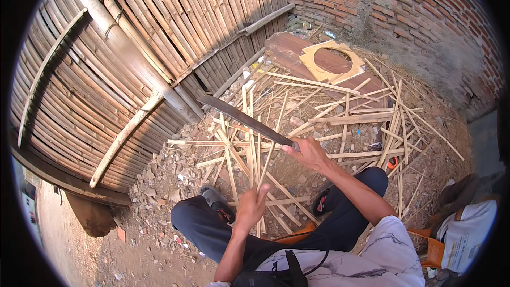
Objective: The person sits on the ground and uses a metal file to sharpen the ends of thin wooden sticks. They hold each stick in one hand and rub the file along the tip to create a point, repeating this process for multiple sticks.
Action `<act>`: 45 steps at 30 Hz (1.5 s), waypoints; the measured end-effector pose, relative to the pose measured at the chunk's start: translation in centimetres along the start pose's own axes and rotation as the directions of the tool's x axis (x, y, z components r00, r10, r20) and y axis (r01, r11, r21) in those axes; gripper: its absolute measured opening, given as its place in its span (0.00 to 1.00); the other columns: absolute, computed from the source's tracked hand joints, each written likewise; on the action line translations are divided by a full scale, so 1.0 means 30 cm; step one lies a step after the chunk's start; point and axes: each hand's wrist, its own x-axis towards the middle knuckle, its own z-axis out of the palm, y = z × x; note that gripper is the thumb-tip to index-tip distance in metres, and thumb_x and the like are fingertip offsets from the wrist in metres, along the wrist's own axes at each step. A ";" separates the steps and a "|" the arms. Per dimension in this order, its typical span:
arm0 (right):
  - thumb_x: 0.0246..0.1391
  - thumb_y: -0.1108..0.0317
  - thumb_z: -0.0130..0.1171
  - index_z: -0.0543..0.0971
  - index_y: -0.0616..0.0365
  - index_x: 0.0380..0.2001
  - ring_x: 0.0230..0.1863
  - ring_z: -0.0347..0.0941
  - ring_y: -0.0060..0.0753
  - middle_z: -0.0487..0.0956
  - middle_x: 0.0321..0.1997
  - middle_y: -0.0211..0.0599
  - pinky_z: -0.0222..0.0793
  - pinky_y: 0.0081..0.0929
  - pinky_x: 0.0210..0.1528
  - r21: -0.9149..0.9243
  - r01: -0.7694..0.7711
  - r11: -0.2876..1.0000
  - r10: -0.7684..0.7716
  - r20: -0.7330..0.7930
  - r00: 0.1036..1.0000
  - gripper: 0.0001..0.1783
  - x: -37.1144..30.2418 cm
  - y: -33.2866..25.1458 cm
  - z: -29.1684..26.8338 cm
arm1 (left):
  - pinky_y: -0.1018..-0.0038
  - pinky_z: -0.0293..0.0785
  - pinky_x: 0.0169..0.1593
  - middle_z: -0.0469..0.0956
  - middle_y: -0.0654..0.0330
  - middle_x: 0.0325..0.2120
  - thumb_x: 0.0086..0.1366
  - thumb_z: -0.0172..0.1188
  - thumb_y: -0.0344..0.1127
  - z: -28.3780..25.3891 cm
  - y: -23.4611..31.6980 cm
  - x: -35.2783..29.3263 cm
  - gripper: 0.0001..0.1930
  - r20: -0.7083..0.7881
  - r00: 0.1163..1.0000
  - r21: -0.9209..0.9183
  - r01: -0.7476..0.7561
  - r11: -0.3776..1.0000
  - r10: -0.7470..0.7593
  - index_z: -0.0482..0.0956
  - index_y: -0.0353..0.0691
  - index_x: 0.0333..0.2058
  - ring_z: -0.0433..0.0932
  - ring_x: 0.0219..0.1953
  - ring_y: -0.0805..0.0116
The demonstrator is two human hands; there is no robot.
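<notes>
While the R hand (311, 154) gripped the machete (247, 121) w/ its fingers wrapped round the handle, the blade pointed up & L toward the ground's edge nr the bamboo wall (58, 82). The L hand (252, 207), lower & closer to the body, had its fingers closed on the bottom end of a thin strip (267, 163), thumb up alongside it. That strip slanted up & slightly R, crossing the blade not far from the handle; couldn't tell if the two touched.

Loose strips (350, 120) lay criss-cross over the middle of the stony ground (151, 255), some btwn the bent legs (199, 223), most ahead of them, w/ a thick bunch toward the ground's R edge. A small orange item (392, 163) sat nr that bunch.

Toward the ground's far edge, nr the brick wall (419, 37), was a brown board (287, 51), w/ a pale frame (342, 77) w/ a round hole lying partly on it. At the ground's nr R corner stood an orange chair (434, 252), w/ white cloth (473, 234) beside it.
</notes>
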 end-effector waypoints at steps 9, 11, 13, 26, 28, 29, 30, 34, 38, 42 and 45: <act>0.63 0.35 0.53 0.84 0.67 0.33 0.18 0.75 0.54 0.74 0.14 0.50 0.70 0.48 0.26 0.020 -0.114 0.993 0.115 -0.045 0.992 0.38 0.016 0.057 -0.001 | 0.48 0.66 0.31 0.71 0.33 0.18 0.75 0.53 0.56 0.014 -0.018 -0.037 0.33 0.013 1.000 0.051 -0.005 0.999 0.004 0.75 0.24 0.26 0.73 0.25 0.29; 0.63 0.38 0.55 0.83 0.65 0.28 0.16 0.70 0.45 0.71 0.12 0.45 0.67 0.46 0.24 0.005 -0.102 0.995 0.102 -0.067 0.992 0.35 0.027 0.055 -0.035 | 0.48 0.67 0.31 0.71 0.33 0.18 0.75 0.53 0.56 0.013 -0.037 -0.058 0.33 0.003 1.000 0.048 -0.013 0.999 0.013 0.75 0.24 0.27 0.73 0.26 0.29; 0.63 0.37 0.56 0.83 0.65 0.28 0.15 0.69 0.42 0.70 0.11 0.44 0.66 0.45 0.23 -0.048 -0.044 0.998 0.039 -0.107 0.993 0.36 0.011 0.087 -0.007 | 0.48 0.67 0.32 0.72 0.33 0.18 0.75 0.54 0.55 0.019 -0.025 -0.049 0.32 0.017 1.000 0.048 -0.009 0.999 0.008 0.75 0.24 0.27 0.74 0.27 0.29; 0.65 0.33 0.48 0.83 0.66 0.34 0.24 0.76 0.57 0.77 0.20 0.55 0.71 0.50 0.30 -0.009 -0.152 0.988 0.149 -0.130 0.980 0.40 0.030 0.094 -0.048 | 0.48 0.67 0.32 0.73 0.33 0.20 0.75 0.54 0.51 0.010 -0.012 -0.097 0.28 0.015 1.000 0.045 0.000 0.999 0.000 0.76 0.24 0.32 0.74 0.28 0.27; 0.64 0.32 0.49 0.83 0.67 0.32 0.25 0.78 0.57 0.77 0.20 0.55 0.72 0.48 0.31 -0.057 -0.156 0.986 0.161 0.093 0.983 0.40 0.002 0.039 -0.034 | 0.46 0.67 0.32 0.73 0.32 0.20 0.75 0.54 0.51 0.028 -0.013 -0.074 0.27 -0.014 1.000 0.060 -0.018 0.998 0.019 0.75 0.25 0.31 0.74 0.27 0.27; 0.61 0.31 0.52 0.82 0.66 0.30 0.22 0.77 0.54 0.76 0.17 0.53 0.72 0.45 0.29 -0.061 -0.056 0.997 0.062 0.099 0.993 0.40 -0.024 0.007 -0.020 | 0.45 0.68 0.32 0.74 0.32 0.20 0.76 0.54 0.51 0.030 0.000 -0.050 0.27 -0.021 1.000 0.093 -0.020 0.995 0.022 0.74 0.26 0.31 0.75 0.27 0.26; 0.61 0.31 0.53 0.82 0.65 0.30 0.21 0.76 0.54 0.75 0.16 0.52 0.72 0.45 0.28 -0.070 0.019 0.997 -0.011 0.108 0.994 0.40 -0.038 -0.013 -0.007 | 0.44 0.68 0.32 0.74 0.32 0.20 0.76 0.53 0.51 0.031 0.011 -0.032 0.27 -0.028 0.999 0.125 -0.021 0.992 0.025 0.74 0.26 0.31 0.75 0.27 0.26; 0.60 0.32 0.54 0.82 0.64 0.28 0.17 0.75 0.52 0.73 0.12 0.49 0.70 0.46 0.24 -0.109 0.138 0.984 -0.127 0.103 0.987 0.39 -0.062 -0.001 0.024 | 0.40 0.68 0.32 0.75 0.32 0.20 0.77 0.50 0.50 0.039 0.031 -0.018 0.24 -0.099 0.993 0.263 -0.035 0.964 0.063 0.72 0.29 0.32 0.76 0.27 0.26; 0.61 0.33 0.54 0.84 0.65 0.32 0.16 0.75 0.52 0.73 0.12 0.49 0.70 0.46 0.23 -0.058 0.011 0.998 -0.010 0.017 1.000 0.38 -0.026 0.017 -0.013 | 0.40 0.69 0.32 0.76 0.34 0.20 0.78 0.48 0.49 0.037 0.029 -0.038 0.23 -0.161 0.986 0.232 -0.007 0.973 0.046 0.72 0.31 0.35 0.76 0.28 0.27; 0.61 0.34 0.55 0.85 0.65 0.36 0.17 0.76 0.53 0.73 0.12 0.48 0.72 0.46 0.24 -0.054 -0.037 0.998 0.036 -0.004 0.999 0.37 -0.012 0.023 -0.035 | 0.42 0.69 0.32 0.77 0.35 0.21 0.77 0.49 0.49 0.009 0.035 -0.034 0.22 -0.192 0.981 0.150 0.009 0.989 0.020 0.73 0.32 0.35 0.77 0.28 0.30; 0.61 0.34 0.55 0.83 0.65 0.32 0.14 0.71 0.48 0.69 0.10 0.45 0.68 0.43 0.23 -0.042 0.054 0.998 -0.055 -0.037 0.998 0.37 -0.046 0.030 0.000 | 0.47 0.69 0.33 0.76 0.36 0.22 0.77 0.50 0.49 -0.010 0.027 0.000 0.22 -0.081 0.996 -0.032 0.026 0.999 -0.029 0.74 0.31 0.34 0.77 0.28 0.32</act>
